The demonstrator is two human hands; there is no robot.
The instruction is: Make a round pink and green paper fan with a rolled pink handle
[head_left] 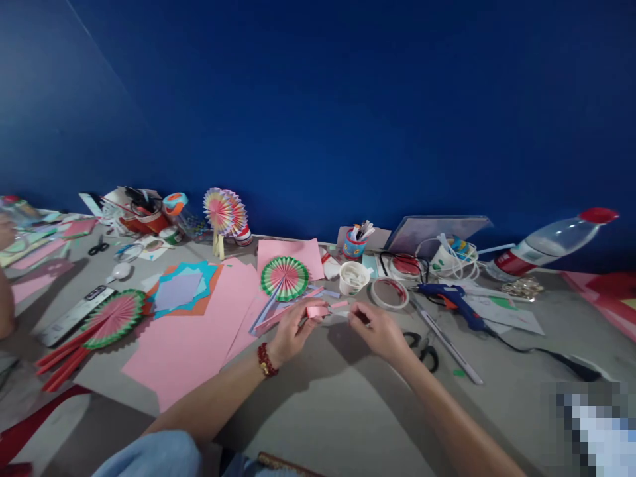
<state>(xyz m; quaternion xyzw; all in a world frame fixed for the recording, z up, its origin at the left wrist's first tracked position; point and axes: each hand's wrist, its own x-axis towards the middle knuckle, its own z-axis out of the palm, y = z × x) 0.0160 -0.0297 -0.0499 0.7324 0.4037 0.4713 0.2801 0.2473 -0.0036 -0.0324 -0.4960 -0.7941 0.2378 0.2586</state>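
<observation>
My left hand (pixel 294 331), a beaded red bracelet at its wrist, pinches a small piece of folded pink paper (pixel 317 311) between thumb and fingers. Close on the right, my right hand (pixel 376 328) has its fingers drawn together. A short pink strip (pixel 340 305) shows between the two hands, by the right fingertips; whether they grip it I cannot tell. Behind the hands lies a round pleated paper fan (pixel 285 278) in pink, white and green. A white paper cup (pixel 354 278) and a roll of tape (pixel 390 293) stand just beyond my right hand.
Black-handled scissors (pixel 427 354), a utility knife (pixel 450 341) and a blue glue gun (pixel 457 305) with its cord lie right. Pink paper sheets (pixel 193 344), a second fan (pixel 114 318) and a phone (pixel 77 315) are left. A bottle (pixel 551 245) leans by the wall. Another person's arm (pixel 4 305) enters far left.
</observation>
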